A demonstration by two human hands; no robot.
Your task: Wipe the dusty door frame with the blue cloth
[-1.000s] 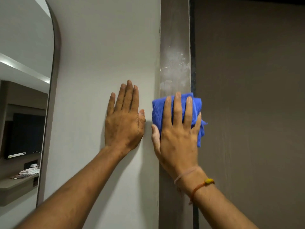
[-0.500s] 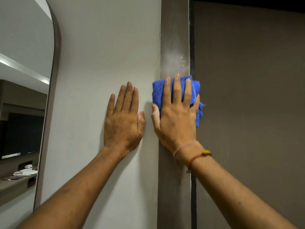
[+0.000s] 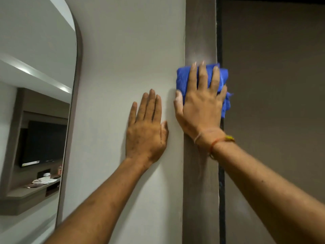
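Far left: an arched mirror (image 3: 40, 110) with a thin dark rim is hanging on the pale wall (image 3: 126, 50). It is reflecting a room with a dark television (image 3: 44, 143) mounted in a wooden surround and, below it, a wall shelf (image 3: 26, 192). The shelf is carrying a small heap of pale, crumpled things; they are too small and blurred to name.

Right of the mirror: the left hand (image 3: 146, 132) is lying flat against the wall, palm to the surface, fingers straight and close together, thumb tucked near the edge of the frame. It is gripping nothing. Its bare forearm is running down to the near lower left.

Right again: the brown door frame (image 3: 200, 191) is standing as a vertical strip between wall and door. The right hand (image 3: 202, 106) is pressing the blue cloth (image 3: 182, 80) flat against the frame, fingers splayed over it and pointing up. The cloth is bunched, sticking out past the hand on both sides, and its right end is hanging over the frame's dark edge strip. Just above the fingertips a faint pale haze is showing on the frame; the fingertips are blurred. A thin thread bracelet (image 3: 213, 144) with a yellow bead is sitting on the right wrist.

Far right: the plain brown door (image 3: 274, 103) is filling the rest.
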